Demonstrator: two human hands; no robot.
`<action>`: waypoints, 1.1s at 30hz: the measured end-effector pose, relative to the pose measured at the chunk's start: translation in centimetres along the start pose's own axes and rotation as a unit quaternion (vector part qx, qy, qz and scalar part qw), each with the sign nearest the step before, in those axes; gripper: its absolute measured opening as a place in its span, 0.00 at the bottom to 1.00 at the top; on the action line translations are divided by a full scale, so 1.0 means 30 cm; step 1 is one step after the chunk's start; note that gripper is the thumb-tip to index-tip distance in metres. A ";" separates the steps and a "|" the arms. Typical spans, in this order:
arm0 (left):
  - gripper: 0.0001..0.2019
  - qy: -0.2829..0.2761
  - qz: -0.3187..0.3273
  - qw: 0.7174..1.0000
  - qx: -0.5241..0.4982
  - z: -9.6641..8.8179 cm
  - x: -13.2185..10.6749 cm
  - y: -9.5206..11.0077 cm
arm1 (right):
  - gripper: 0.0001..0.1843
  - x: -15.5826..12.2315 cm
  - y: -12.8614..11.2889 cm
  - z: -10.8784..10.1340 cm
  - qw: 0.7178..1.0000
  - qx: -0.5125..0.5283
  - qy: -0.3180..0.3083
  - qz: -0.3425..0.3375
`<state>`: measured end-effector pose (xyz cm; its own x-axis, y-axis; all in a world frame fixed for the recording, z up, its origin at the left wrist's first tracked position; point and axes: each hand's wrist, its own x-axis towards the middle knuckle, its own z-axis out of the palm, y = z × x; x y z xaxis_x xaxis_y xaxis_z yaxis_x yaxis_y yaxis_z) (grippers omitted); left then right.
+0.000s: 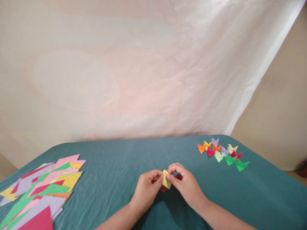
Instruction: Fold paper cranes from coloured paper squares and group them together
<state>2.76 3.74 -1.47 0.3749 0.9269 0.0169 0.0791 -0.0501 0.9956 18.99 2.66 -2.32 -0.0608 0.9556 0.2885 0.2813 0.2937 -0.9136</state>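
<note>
A small folded yellow paper piece (166, 180) is pinched between both my hands just above the teal tablecloth (115, 166). My left hand (146, 189) grips its left side with curled fingers. My right hand (184, 182) holds the right side, thumb and fingertips pressed on the paper. Part of the paper is hidden behind my fingers.
A loose pile of coloured paper sheets (40, 191) lies at the table's left front. Several small folded paper figures (222, 152) in orange, red, green, purple and yellow sit grouped at the right rear. A creased white backdrop (144, 70) hangs behind the table.
</note>
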 end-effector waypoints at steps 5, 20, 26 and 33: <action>0.17 -0.042 -0.027 0.997 -0.055 0.000 0.000 0.005 | 0.08 -0.006 0.004 0.001 0.999 0.001 -0.006 0.033; 0.15 -0.003 -0.013 0.999 -0.032 0.017 -0.002 0.001 | 0.08 -0.017 -0.017 0.003 1.000 -0.009 0.025 -0.002; 0.14 0.007 -0.024 0.993 -0.119 -0.009 0.020 -0.002 | 0.10 -0.012 -0.006 -0.004 0.999 0.015 0.004 0.034; 0.10 0.023 0.031 0.999 -0.027 -0.016 0.021 -0.023 | 0.10 -0.010 -0.008 -0.004 1.000 0.003 0.005 0.016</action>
<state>2.50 4.53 -2.09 0.3343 0.9389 0.0817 0.0074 -0.0893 0.9960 19.06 2.29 -2.15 -0.0421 0.9643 0.2616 0.2770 0.2628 -0.9242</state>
